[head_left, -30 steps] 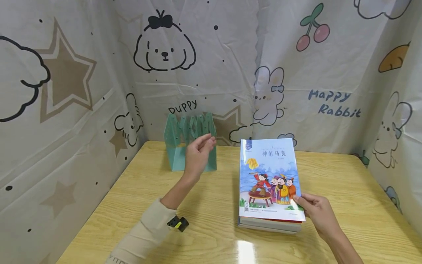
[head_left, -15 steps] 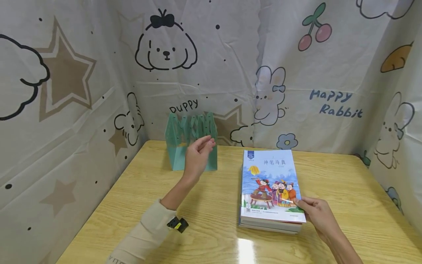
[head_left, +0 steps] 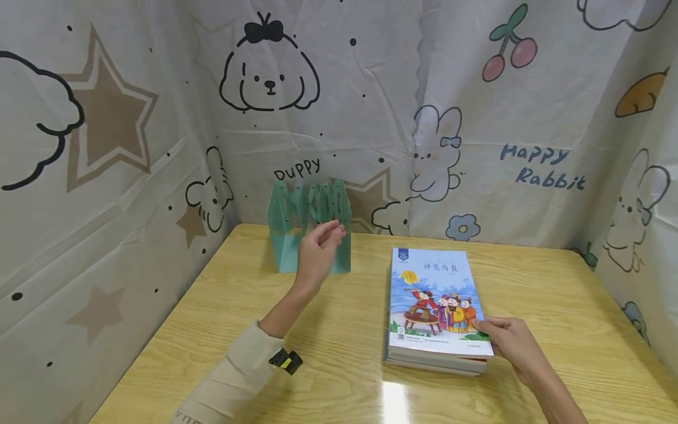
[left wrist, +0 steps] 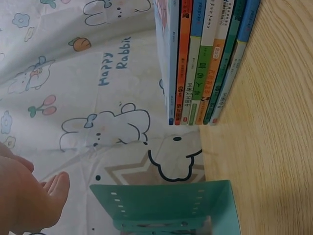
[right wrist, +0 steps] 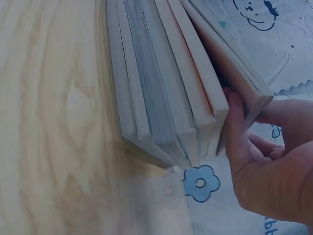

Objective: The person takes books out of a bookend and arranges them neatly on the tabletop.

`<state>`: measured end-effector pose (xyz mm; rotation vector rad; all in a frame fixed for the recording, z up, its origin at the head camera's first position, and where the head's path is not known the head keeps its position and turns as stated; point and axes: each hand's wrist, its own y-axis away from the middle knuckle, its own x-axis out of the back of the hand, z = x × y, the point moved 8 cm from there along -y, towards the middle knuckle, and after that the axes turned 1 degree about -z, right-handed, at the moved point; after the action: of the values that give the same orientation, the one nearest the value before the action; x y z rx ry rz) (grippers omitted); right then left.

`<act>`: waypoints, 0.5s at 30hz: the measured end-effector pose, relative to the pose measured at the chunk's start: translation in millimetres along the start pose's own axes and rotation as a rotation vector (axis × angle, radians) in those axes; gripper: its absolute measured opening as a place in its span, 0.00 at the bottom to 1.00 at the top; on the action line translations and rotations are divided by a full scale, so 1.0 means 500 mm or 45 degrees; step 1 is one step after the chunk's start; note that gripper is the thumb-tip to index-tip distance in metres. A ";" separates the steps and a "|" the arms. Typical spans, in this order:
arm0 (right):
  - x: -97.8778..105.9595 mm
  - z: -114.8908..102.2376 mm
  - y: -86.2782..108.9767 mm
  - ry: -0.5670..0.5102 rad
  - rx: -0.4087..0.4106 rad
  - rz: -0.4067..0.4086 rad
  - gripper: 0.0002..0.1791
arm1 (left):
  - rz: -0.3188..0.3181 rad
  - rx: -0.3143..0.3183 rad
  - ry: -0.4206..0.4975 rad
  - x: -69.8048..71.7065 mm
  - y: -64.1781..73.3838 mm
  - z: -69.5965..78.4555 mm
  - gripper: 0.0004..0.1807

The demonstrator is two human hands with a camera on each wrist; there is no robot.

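Note:
A stack of several books (left wrist: 195, 73) lies on the table. Its top book (head_left: 436, 306) has a pale blue cover with illustrated figures. My right hand (head_left: 514, 341) pinches this book by its near right corner, thumb on the cover. In the right wrist view, fingers (right wrist: 237, 127) reach into the gap beneath the book, whose near corner is raised off the stack. Left of the books, my left hand (head_left: 316, 253) hovers before a teal folding book stand (head_left: 285, 250), holding nothing, fingers bent and close together. From the left wrist, that stand (left wrist: 151, 200) appears apart from the hand.
The wood-grain table (head_left: 254, 330) extends around the books. A printed cloth (head_left: 365, 76) with cartoon animals hangs behind and along both sides. A black strap with a yellow mark (head_left: 286, 360) sits at the left sleeve's cuff.
The far end of the top book has come down towards the stack. My right hand keeps its pinch on the corner. The left hand has hardly moved; the head view has shifted slightly.

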<state>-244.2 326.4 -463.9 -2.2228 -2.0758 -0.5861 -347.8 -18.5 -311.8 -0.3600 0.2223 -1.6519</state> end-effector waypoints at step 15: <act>0.029 -0.075 -0.003 0.836 0.094 -0.059 0.21 | -0.242 -0.145 -0.476 -0.037 -0.023 -0.088 0.20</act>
<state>-254.3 329.6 -425.1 -1.6301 -1.7613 -1.0476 -372.8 -1.8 -350.3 -0.7869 0.0005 -1.7262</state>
